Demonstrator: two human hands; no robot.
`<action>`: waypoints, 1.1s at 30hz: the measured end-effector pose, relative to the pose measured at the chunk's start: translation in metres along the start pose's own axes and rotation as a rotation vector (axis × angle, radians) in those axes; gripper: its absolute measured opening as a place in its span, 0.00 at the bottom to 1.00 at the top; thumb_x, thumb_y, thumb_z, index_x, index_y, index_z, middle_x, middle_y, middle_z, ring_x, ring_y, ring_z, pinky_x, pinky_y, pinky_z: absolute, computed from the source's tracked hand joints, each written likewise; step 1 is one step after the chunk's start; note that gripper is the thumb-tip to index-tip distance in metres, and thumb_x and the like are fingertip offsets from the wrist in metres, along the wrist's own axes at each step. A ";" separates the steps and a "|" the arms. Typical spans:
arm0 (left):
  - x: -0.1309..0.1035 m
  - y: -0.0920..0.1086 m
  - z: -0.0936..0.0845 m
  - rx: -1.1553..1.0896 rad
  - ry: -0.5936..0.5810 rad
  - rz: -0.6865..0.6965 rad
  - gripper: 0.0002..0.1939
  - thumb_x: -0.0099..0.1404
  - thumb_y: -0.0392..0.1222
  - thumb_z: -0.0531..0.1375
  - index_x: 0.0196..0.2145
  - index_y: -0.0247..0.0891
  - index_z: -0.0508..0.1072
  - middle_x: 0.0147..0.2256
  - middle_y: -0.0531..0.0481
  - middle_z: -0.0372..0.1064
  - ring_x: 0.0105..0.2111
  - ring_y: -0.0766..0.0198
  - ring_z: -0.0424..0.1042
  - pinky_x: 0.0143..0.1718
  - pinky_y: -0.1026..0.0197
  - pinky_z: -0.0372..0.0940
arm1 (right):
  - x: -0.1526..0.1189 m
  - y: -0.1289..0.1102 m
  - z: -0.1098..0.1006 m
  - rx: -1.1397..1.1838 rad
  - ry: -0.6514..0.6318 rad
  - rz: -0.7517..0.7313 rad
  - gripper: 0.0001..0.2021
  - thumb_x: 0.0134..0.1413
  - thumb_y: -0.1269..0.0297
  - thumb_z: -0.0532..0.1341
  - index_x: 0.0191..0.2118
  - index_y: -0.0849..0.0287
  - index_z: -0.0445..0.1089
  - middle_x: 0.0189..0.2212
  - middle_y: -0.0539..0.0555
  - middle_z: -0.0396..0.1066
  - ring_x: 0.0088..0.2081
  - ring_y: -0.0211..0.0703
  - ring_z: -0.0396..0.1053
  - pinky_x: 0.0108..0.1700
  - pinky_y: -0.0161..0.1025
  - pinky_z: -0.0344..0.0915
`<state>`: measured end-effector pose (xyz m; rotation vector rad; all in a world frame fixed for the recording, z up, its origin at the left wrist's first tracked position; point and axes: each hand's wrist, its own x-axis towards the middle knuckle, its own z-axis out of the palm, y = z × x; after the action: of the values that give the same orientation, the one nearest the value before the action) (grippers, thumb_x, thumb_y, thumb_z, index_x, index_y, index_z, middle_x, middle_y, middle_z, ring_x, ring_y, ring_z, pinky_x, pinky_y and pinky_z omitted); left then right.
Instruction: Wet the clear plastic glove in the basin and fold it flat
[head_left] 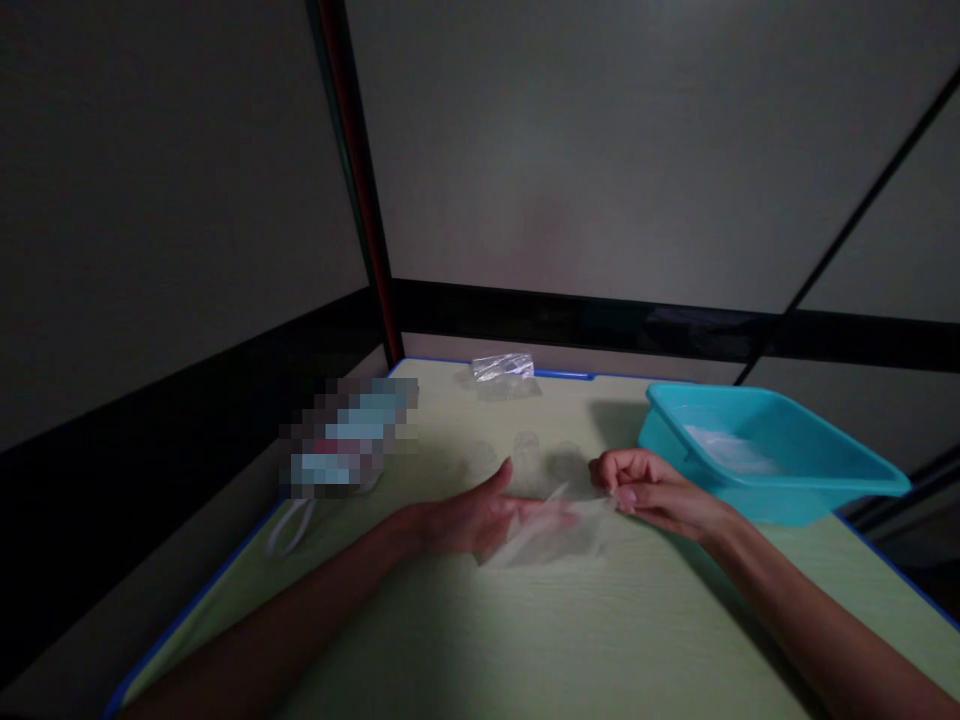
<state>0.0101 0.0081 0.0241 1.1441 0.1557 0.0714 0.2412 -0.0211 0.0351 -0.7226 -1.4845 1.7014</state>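
Observation:
A thin, clear plastic bag (pixel 551 540) spreads between my two hands above the table. With its thumb up and fingers stretched out, my left hand (pixel 480 520) lies against the bag; film covers the fingers, and whether they are inside or behind it I cannot tell. My right hand (pixel 649 490) pinches the bag's right edge between thumb and fingers. Just beyond the hands stand small clear plastic pieces, cup-like in shape: one at the left (pixel 481 458), a taller middle one (pixel 527 447) and one at the right (pixel 566 461).
A turquoise plastic basin (pixel 802 490) stands at the right, with whitish clear film (pixel 731 448) inside. Crinkled clear packaging (pixel 504 370) lies at the table's back edge. A pixelated object (pixel 349 435) with a white loop strap (pixel 292 527) sits at the left. Walls rise behind the blue-edged table (pixel 480 650).

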 end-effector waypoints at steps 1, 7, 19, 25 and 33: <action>0.000 -0.001 -0.003 -0.051 0.012 0.015 0.41 0.56 0.65 0.31 0.54 0.32 0.54 0.53 0.43 0.52 0.53 0.58 0.50 0.51 0.58 0.43 | 0.003 0.001 0.000 0.028 0.010 0.000 0.07 0.37 0.67 0.64 0.22 0.63 0.64 0.18 0.45 0.56 0.20 0.28 0.50 0.21 0.28 0.45; 0.001 -0.002 -0.015 -0.301 0.115 0.017 0.45 0.53 0.68 0.32 0.50 0.29 0.59 0.49 0.37 0.58 0.50 0.56 0.56 0.48 0.59 0.48 | 0.014 0.007 -0.003 0.188 0.066 -0.011 0.06 0.42 0.67 0.63 0.25 0.63 0.64 0.24 0.47 0.59 0.24 0.27 0.56 0.25 0.26 0.53; 0.004 0.005 -0.016 -0.523 0.150 0.093 0.43 0.53 0.68 0.37 0.50 0.26 0.58 0.46 0.35 0.60 0.48 0.49 0.58 0.48 0.51 0.44 | 0.020 0.012 -0.002 0.353 0.262 0.030 0.03 0.46 0.72 0.60 0.30 0.62 0.65 0.33 0.51 0.68 0.33 0.34 0.66 0.33 0.31 0.63; 0.005 0.006 -0.018 -0.510 0.114 0.100 0.40 0.54 0.65 0.41 0.50 0.25 0.57 0.46 0.34 0.61 0.48 0.47 0.57 0.49 0.49 0.42 | 0.023 0.016 -0.006 0.431 0.366 0.017 0.03 0.45 0.72 0.60 0.28 0.61 0.64 0.31 0.50 0.69 0.32 0.35 0.68 0.33 0.33 0.66; 0.006 -0.002 -0.024 -0.517 0.205 0.042 0.24 0.55 0.36 0.51 0.49 0.22 0.57 0.42 0.36 0.65 0.46 0.56 0.62 0.50 0.55 0.46 | 0.027 0.018 -0.005 0.440 0.409 -0.004 0.05 0.43 0.74 0.61 0.27 0.61 0.64 0.27 0.48 0.68 0.30 0.34 0.68 0.33 0.34 0.69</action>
<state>0.0124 0.0297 0.0124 0.6223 0.2772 0.2522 0.2269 0.0033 0.0186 -0.7639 -0.7967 1.6727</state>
